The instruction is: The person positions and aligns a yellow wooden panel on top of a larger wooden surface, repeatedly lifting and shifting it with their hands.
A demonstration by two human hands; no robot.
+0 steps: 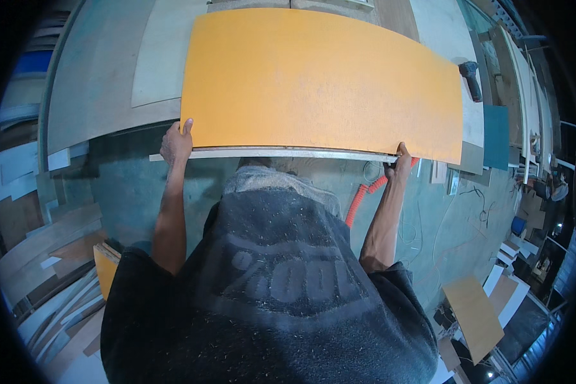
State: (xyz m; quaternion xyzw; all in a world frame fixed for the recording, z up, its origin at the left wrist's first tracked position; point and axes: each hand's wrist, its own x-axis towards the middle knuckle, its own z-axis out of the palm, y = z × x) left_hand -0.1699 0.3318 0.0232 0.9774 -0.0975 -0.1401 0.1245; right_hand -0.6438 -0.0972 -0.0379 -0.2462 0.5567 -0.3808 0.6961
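Observation:
A large rectangular orange-yellow panel (pixel 320 83) lies flat in front of me, over the worktable. My left hand (pixel 176 144) is closed on its near left corner, with the thumb up along the left edge. Toward the right end of the near edge, my right hand (pixel 400 161) grips the panel, thumb on top and the other fingers mostly hidden under it. Just below the near edge shows a long pale strip (pixel 269 153), which runs from beyond my left hand to my right hand.
Large pale boards (pixel 102 83) cover the worktable on the left. A black hand tool (pixel 471 81) rests by the panel's right end. An orange-red coiled hose (pixel 358 203) hangs below my right hand. Stacked offcuts (pixel 51 256) stand on the left, and a tan board (pixel 473 318) leans at the lower right.

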